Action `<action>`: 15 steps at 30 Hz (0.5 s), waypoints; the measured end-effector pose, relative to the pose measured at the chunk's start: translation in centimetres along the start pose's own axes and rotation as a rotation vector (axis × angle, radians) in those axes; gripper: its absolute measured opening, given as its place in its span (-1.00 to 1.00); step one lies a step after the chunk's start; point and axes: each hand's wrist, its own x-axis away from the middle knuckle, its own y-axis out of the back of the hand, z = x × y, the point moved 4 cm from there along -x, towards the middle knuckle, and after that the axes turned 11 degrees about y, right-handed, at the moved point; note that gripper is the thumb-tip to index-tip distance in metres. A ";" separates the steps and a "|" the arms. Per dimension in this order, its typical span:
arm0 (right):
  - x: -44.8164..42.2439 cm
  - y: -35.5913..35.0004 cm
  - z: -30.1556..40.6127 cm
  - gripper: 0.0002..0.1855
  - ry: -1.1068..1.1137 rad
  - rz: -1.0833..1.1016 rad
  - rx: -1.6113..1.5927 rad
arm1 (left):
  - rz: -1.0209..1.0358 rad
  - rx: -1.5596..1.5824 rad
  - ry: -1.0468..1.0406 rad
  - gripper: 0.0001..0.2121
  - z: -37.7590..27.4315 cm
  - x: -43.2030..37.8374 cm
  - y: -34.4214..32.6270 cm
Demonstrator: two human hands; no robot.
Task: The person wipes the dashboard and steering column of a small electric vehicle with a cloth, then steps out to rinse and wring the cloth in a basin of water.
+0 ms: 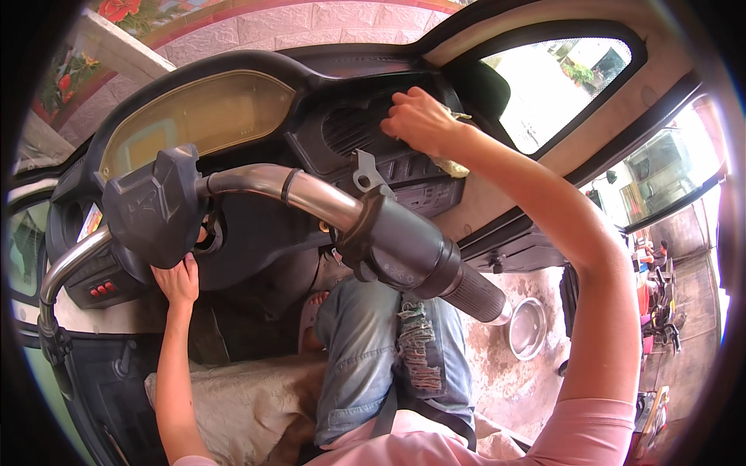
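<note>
Inside a small handlebar-steered vehicle, my right hand is closed on a pale yellowish cloth, parts of which stick out above and below the hand. It is at the right end of the black plastic dashboard, beside a ribbed round grille. My left hand touches the underside of the black cover at the middle of the handlebar; its fingertips are partly hidden there, so its grip is unclear. The tinted instrument panel lies beyond the handlebar.
The right handlebar grip reaches over my knees. Red switches sit at the lower left of the dashboard. Through the open right side, a metal basin stands on the wet ground. A person and a parked two-wheeler are farther off.
</note>
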 end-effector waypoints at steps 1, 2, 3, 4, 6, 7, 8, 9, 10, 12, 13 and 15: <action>0.4 0.1 -0.5 -1.00 0.002 -0.003 0.001 | -0.001 -0.007 0.006 -0.54 0.1 0.0 0.0; 1.2 0.1 -1.5 -0.96 -0.032 -0.020 -0.094 | -0.001 -0.013 0.011 -0.54 0.2 0.0 0.0; 2.0 0.1 -2.4 -0.92 -0.072 -0.031 -0.187 | -0.003 -0.010 0.009 -0.54 -0.1 -0.3 0.0; 2.4 0.5 -3.2 -0.89 -0.171 0.125 -0.273 | -0.052 0.036 0.011 -0.61 -0.7 -0.5 0.5; 2.6 0.3 -3.5 -0.91 -0.181 0.130 -0.395 | -0.100 0.081 0.013 -0.67 -1.1 -0.5 1.0; 2.5 0.5 -3.0 -0.90 -0.123 0.098 -0.360 | -0.090 0.073 0.019 -0.67 -1.1 -0.5 1.1; 2.3 0.3 -2.6 -0.90 -0.123 0.098 -0.361 | -0.080 0.065 0.024 -0.67 -1.1 -0.5 1.1; 1.8 0.3 -2.4 -0.88 -0.141 0.068 -0.296 | -0.082 0.063 0.024 -0.67 -1.0 -0.5 1.0; 1.4 0.4 -2.3 -0.87 -0.159 0.037 -0.231 | -0.093 0.062 0.018 -0.67 -0.8 -0.5 0.9; 1.2 0.2 -2.0 -0.87 -0.139 0.038 -0.075 | -0.103 0.062 0.013 -0.67 -0.8 -0.5 0.9; 1.2 0.1 -1.9 -0.87 -0.118 0.040 0.080 | -0.094 0.068 0.015 -0.66 -0.9 -0.5 1.0; 1.3 -0.1 -2.0 -0.89 -0.087 0.041 0.144 | -0.082 0.074 0.016 -0.66 -1.0 -0.5 0.9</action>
